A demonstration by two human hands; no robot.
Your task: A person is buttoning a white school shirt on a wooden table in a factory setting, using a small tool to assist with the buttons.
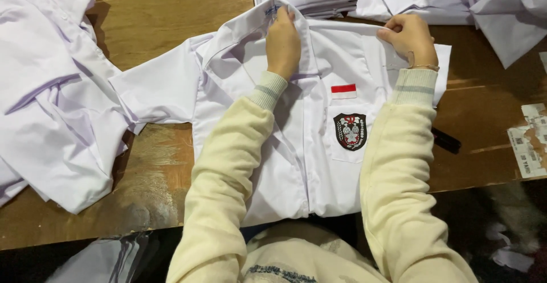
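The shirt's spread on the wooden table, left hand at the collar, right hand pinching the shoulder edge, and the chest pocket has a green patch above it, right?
Not quite: the head view shows the patch above the pocket is red and white, not green. The rest holds: shirt on the table, left hand at the collar, right hand pinching the shoulder edge.

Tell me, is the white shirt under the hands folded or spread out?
Spread out: the shirt lies flat, front up, on the table, one sleeve out sideways. The left hand holds its collar, the right hand its shoulder.

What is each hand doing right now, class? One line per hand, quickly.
Left hand: closed, pinching the collar of the white shirt.
Right hand: closed, gripping the shirt's shoulder edge.
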